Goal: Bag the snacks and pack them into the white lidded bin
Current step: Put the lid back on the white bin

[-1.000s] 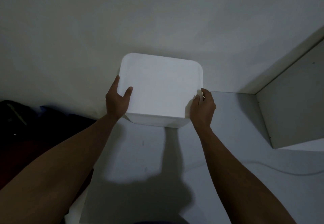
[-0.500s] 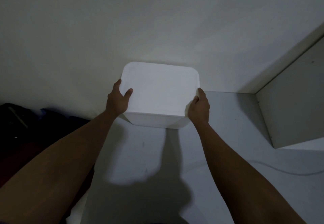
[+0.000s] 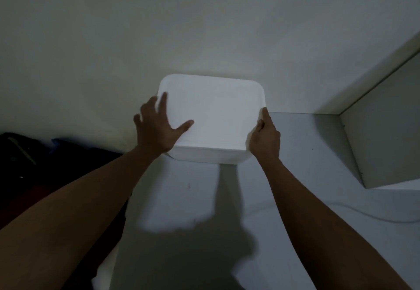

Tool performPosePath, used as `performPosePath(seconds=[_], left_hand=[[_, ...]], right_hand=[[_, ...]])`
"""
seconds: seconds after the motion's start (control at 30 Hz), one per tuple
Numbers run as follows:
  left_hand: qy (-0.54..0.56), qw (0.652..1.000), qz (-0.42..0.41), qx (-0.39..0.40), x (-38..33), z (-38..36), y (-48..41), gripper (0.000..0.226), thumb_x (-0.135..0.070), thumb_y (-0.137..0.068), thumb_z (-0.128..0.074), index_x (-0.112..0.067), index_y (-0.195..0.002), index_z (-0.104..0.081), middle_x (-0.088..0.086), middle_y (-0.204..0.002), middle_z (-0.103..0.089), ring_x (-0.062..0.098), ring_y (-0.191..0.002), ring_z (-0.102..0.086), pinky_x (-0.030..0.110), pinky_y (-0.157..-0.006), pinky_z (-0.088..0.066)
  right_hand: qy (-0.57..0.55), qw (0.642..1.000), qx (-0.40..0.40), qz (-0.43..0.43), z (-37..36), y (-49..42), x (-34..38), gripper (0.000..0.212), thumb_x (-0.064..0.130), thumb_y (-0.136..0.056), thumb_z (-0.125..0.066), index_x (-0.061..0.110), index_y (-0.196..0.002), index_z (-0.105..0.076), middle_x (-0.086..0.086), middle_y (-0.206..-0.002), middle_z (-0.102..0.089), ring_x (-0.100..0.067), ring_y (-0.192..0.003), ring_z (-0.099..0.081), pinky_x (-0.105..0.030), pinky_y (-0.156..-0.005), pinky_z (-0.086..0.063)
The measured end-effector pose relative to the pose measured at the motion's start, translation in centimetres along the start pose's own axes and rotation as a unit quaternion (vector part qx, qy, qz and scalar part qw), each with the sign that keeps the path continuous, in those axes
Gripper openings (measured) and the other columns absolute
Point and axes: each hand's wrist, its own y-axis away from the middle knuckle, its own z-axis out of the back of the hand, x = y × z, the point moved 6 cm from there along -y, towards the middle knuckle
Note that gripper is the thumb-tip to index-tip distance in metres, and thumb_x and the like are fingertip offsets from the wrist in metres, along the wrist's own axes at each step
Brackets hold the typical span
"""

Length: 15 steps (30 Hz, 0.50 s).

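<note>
The white lidded bin (image 3: 216, 117) stands shut on a white surface, its back against the wall. My left hand (image 3: 156, 128) lies over the lid's left part with fingers spread and straight, slightly blurred. My right hand (image 3: 264, 137) presses flat against the bin's right side near the lid's edge, fingers pointing away from me. No snacks or bags are in view; the bin's inside is hidden by the lid.
A white cabinet panel (image 3: 386, 135) rises at the right. A thin white cable (image 3: 375, 218) runs across the white surface (image 3: 306, 176) at the right. Dark bags or cloth (image 3: 34, 164) lie at the left, below the surface's edge.
The bin has moved back toward the wall. My left hand has let go of the lid's left edge and spread open over the lid. My right hand stays at the right side.
</note>
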Motion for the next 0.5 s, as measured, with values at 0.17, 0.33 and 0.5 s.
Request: performPosePath(seconds=[0.17,0.33,0.5], left_hand=[[-0.079,0.961,-0.213,0.160,-3.0,-2.0,-0.1,0.109,-0.099,-0.065,-0.017,-0.039,-0.154,-0.002,-0.002,-0.164,-0.007,0.033,-0.150,0.001,0.065,-0.115,-0.002],[-0.091,0.967,-0.159,0.177,-2.5,-2.1,-0.3,0.120,-0.105,-0.054,-0.021,-0.042,-0.153,0.005,-0.004,-0.163,0.014,0.036,-0.148,0.015,0.068,-0.113,0.007],[-0.078,0.967,-0.141,0.199,-2.3,-2.2,-0.7,0.129,-0.106,-0.049,-0.023,-0.038,-0.153,0.010,0.003,-0.163,0.017,0.037,-0.146,0.023,0.064,-0.115,0.009]], right_hand=[[0.007,1.000,-0.006,0.001,-0.2,0.2,0.1,0.048,0.037,-0.105,-0.030,0.030,-0.153,-0.031,-0.016,-0.121,-0.065,-0.035,-0.113,-0.060,-0.041,-0.099,-0.045],[0.086,0.996,0.005,-0.009,-0.4,0.5,0.4,0.059,0.051,-0.100,-0.034,0.031,-0.154,-0.023,-0.015,-0.140,-0.050,-0.037,-0.126,-0.049,-0.049,-0.100,-0.041],[0.329,0.933,0.056,0.137,-1.3,-1.1,2.7,0.060,0.039,-0.100,-0.024,0.026,-0.156,-0.004,0.001,-0.165,-0.004,-0.038,-0.151,0.001,-0.075,-0.108,-0.001]])
